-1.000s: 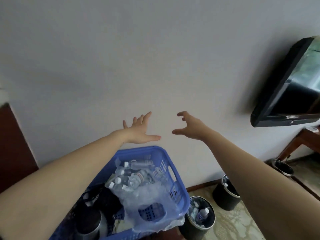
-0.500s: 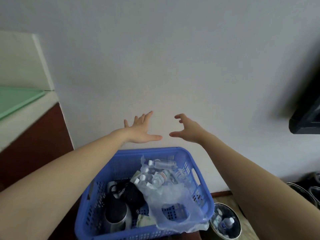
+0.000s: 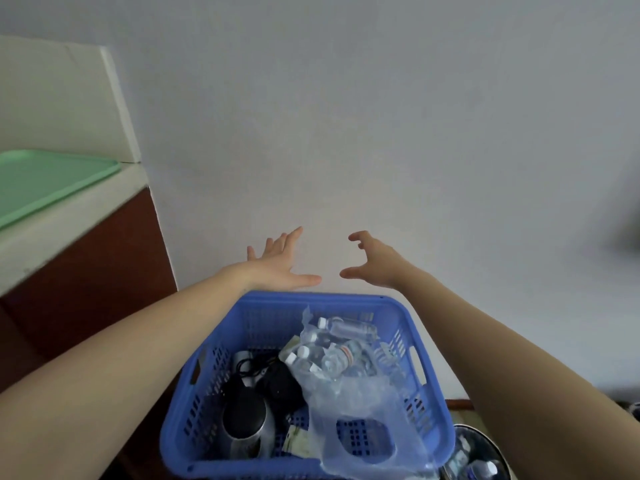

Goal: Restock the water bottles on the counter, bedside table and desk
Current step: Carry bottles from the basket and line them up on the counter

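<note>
Your left hand [image 3: 277,263] and right hand [image 3: 375,263], both empty, above a blue basket [image 3: 311,298] of water bottles [image 3: 341,355].
The left hand is spread flat, the right loosely curled, apart, over the basket's far rim. The bottles lie inside it in a clear bag [image 3: 356,403], right of a kettle [image 3: 247,424]; the surface [image 3: 79,216] stands left of the basket. Grip one bottle by its body, free of the plastic.

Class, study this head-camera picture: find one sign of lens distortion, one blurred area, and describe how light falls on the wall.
Head view: the wide lens stretches the left forearm and right forearm towards the corners and slants the counter; head view: a dark patch at the right edge is too blurred to identify; head view: the wall is softly lit, dimmer rightward.
</note>
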Demonstrator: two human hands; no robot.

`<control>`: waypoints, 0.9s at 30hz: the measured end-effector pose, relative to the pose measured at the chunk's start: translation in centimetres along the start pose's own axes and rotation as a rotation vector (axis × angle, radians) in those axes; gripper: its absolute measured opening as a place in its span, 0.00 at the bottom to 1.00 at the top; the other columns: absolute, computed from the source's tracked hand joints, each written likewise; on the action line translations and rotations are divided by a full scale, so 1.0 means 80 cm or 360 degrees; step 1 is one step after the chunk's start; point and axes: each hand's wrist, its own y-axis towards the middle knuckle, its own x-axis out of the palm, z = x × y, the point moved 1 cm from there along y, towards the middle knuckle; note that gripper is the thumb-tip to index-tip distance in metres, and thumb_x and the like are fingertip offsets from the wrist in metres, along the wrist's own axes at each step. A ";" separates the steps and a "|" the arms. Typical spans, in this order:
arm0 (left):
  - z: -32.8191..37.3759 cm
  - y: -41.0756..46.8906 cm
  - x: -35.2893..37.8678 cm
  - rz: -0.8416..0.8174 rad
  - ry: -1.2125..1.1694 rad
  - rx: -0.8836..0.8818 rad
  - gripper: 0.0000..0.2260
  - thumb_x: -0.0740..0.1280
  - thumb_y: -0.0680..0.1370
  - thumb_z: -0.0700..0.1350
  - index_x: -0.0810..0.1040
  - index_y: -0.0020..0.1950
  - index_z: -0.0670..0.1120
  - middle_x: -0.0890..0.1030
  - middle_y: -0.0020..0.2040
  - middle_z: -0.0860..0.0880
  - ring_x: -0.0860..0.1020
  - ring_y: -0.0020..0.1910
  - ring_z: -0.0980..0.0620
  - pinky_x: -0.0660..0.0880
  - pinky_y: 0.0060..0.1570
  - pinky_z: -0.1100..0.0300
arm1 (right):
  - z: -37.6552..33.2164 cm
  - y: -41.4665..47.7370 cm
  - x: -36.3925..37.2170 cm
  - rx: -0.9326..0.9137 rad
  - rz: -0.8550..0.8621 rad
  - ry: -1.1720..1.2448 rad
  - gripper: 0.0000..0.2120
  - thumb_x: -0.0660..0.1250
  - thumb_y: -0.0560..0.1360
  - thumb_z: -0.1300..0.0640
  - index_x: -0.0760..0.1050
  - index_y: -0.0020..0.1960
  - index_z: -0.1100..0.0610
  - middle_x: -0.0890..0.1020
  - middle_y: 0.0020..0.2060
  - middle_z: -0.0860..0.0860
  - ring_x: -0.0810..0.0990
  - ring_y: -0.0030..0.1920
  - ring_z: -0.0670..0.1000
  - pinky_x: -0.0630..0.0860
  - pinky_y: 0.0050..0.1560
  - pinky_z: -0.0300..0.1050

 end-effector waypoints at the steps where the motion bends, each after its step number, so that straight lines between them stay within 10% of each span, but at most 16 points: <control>1: 0.001 0.005 0.002 0.0007 -0.0020 -0.0009 0.49 0.61 0.71 0.73 0.27 0.74 0.61 0.34 0.79 0.48 0.34 0.77 0.46 0.32 0.72 0.38 | 0.004 0.007 -0.002 -0.0017 -0.0021 -0.0018 0.38 0.74 0.72 0.49 0.58 0.74 0.53 0.69 0.70 0.58 0.70 0.67 0.59 0.69 0.66 0.53; 27: -0.010 0.045 0.222 -0.0300 -0.0625 -0.0751 0.49 0.63 0.73 0.70 0.30 0.77 0.57 0.35 0.79 0.52 0.38 0.78 0.49 0.40 0.74 0.45 | 0.183 0.112 0.159 -0.0229 -0.0926 -0.0021 0.36 0.74 0.72 0.52 0.60 0.74 0.56 0.70 0.70 0.56 0.71 0.67 0.57 0.67 0.59 0.45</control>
